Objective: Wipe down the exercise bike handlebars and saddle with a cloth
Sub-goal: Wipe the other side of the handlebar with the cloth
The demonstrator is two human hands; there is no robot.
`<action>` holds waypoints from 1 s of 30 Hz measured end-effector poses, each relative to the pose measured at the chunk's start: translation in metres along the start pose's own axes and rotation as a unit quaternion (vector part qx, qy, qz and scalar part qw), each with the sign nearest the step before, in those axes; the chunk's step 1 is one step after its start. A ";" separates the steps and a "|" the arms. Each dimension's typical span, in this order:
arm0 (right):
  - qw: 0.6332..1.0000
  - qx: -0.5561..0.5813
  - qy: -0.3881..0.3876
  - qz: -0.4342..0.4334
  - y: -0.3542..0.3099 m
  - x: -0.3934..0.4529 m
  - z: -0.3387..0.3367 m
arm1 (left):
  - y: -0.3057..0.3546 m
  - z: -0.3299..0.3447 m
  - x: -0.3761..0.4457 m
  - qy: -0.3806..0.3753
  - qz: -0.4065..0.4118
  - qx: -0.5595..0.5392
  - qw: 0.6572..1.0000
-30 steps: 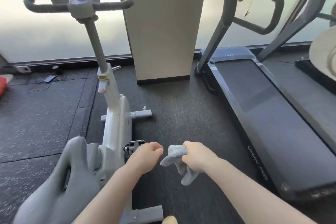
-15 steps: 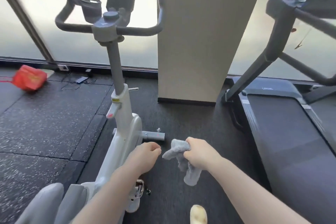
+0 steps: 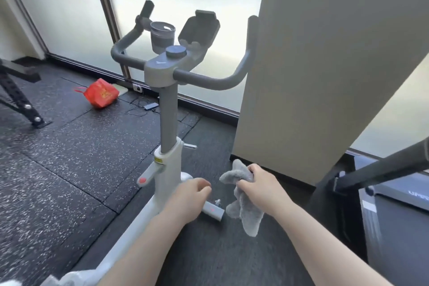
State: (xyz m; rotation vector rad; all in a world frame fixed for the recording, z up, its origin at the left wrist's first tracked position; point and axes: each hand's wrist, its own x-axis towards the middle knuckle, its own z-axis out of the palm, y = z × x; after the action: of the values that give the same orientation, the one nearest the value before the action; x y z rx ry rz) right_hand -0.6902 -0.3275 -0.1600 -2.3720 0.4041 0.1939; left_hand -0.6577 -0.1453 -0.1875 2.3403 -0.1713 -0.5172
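Observation:
A white exercise bike (image 3: 170, 169) stands in front of me with grey handlebars (image 3: 209, 80) raised on a grey post, well above and beyond both hands. A cup holder (image 3: 162, 36) and a tablet holder (image 3: 199, 30) sit above the bars. My right hand (image 3: 260, 187) grips a grey fluffy cloth (image 3: 245, 206) that hangs down in the air, right of the bike frame. My left hand (image 3: 189, 197) is loosely curled and holds nothing, just beside the frame. The saddle is out of sight below the frame's lower edge.
A beige pillar (image 3: 325, 76) stands close on the right of the handlebars. A treadmill (image 3: 394, 204) is at the far right. A red bag (image 3: 102, 93) and a cable lie on the dark rubber floor by the frosted window. A black rack leg (image 3: 21, 102) is at the left.
My view has risen and swung left, so the handlebars sit mid-frame and the saddle has dropped out of sight. Both hands keep their pose, the cloth still in the right.

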 end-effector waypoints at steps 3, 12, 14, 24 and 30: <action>0.999 0.038 0.007 -0.019 -0.014 0.035 -0.010 | 0.016 -0.017 0.030 0.041 0.011 0.003 0.999; 0.988 0.125 0.079 -0.052 -0.047 0.110 -0.031 | 0.052 -0.054 0.135 0.046 0.083 0.043 0.995; 0.981 0.149 0.094 -0.078 -0.054 0.117 -0.035 | 0.058 -0.059 0.150 0.056 0.091 0.043 0.993; 0.882 0.223 0.345 -0.233 -0.064 0.169 -0.051 | 0.091 -0.029 0.164 0.130 0.143 -0.021 0.981; 0.869 0.139 0.316 -0.356 -0.065 0.197 -0.034 | 0.087 -0.035 0.166 0.249 0.104 -0.111 0.957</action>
State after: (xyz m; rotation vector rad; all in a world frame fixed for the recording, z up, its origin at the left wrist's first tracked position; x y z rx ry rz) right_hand -0.4820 -0.3514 -0.1432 -2.0806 -0.1701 -0.9387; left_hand -0.4898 -0.2311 -0.1576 2.1244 -0.1117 0.1561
